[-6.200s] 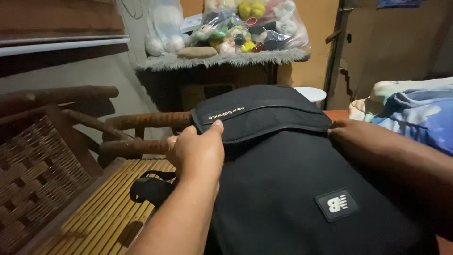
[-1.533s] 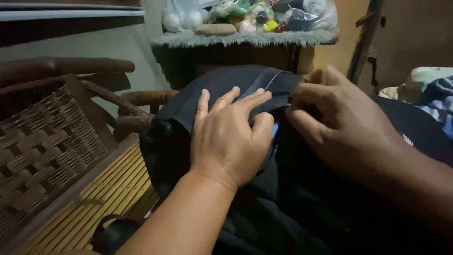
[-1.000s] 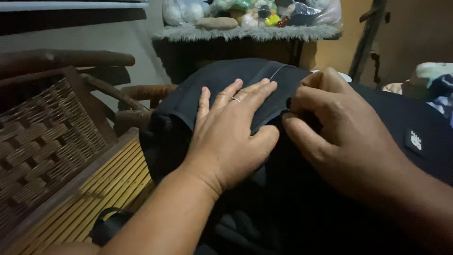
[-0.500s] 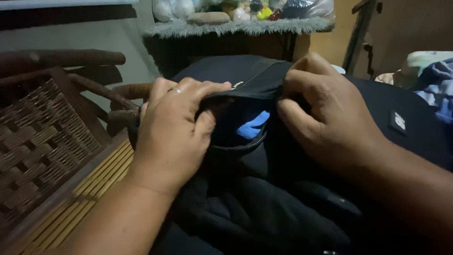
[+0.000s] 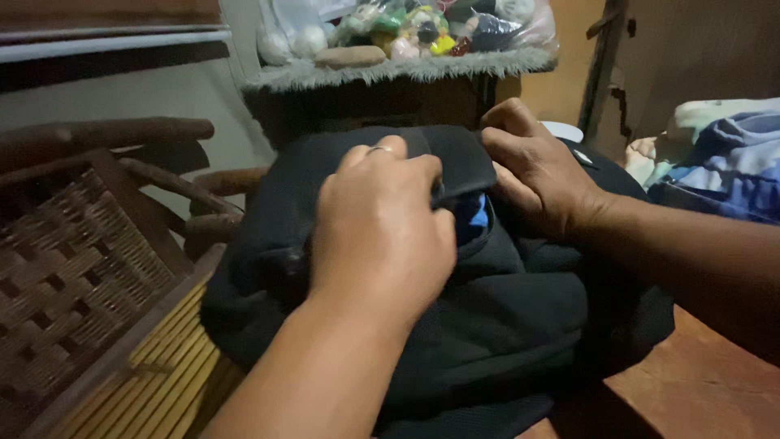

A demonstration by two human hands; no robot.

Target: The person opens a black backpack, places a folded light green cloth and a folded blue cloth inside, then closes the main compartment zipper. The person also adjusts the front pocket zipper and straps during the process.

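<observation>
gripping the top edge of a black bag point(image 5: 487, 325), both hands are working at its opening. the left hand point(image 5: 382, 219) is curled into a fist-like hold on the dark flap point(image 5: 455, 158) near the middle of the bag's top, fingers tucked under the fabric. the right hand point(image 5: 540, 175) pinches the same flap at its right end, fingers closed on the cloth. between the two hands a gap shows, and a bit of blue lining point(image 5: 473, 218) peeks out, so the opening looks partly parted but not spread wide; i cannot tell whether a zip runs there or how far it has gone.

the bag rests across the front edge of a wooden chair point(image 5: 97, 268), its left side over the slatted seat and its right side hanging toward a reddish-brown surface point(image 5: 699, 390) at the lower right corner. the woven chair back stands close on the left, leaving little room that way. behind the bag, a shelf point(image 5: 398, 69) with a fuzzy cover carries small clutter, near but apart. to the right, folded blue cloth point(image 5: 723, 162) lies beside the right forearm. the freest room is toward the person, over the bag's front.
</observation>
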